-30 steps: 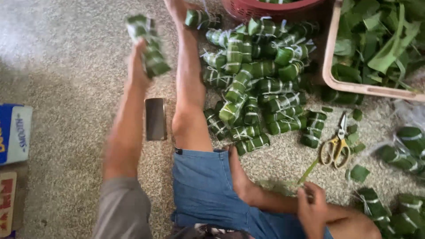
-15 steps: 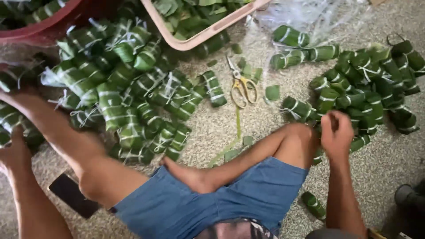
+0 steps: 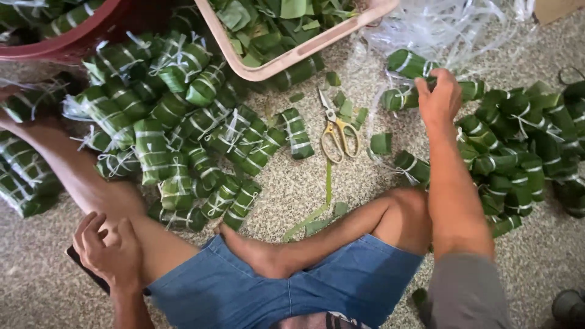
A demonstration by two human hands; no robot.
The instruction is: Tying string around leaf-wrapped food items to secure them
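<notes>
I sit on the floor among green leaf-wrapped parcels tied with white string. My right hand (image 3: 440, 97) reaches forward and closes its fingers on one leaf parcel (image 3: 409, 64) at the edge of the right-hand pile (image 3: 518, 146). My left hand (image 3: 108, 250) rests on my left knee with fingers loosely curled, holding nothing, over a dark phone (image 3: 85, 271) lying on the floor. A large pile of parcels (image 3: 177, 134) lies to my left.
Yellow-handled scissors (image 3: 338, 131) lie on the floor between the piles. A pink tray of leaf scraps (image 3: 292, 36) stands ahead, with a red basin (image 3: 67, 36) at the far left. Loose white string (image 3: 451, 30) lies at the top right. My bent legs fill the foreground.
The view has swung to the right. My left hand, which held a parcel up a second ago, now rests empty on my knee. My right hand has reached forward to the right-hand pile.
</notes>
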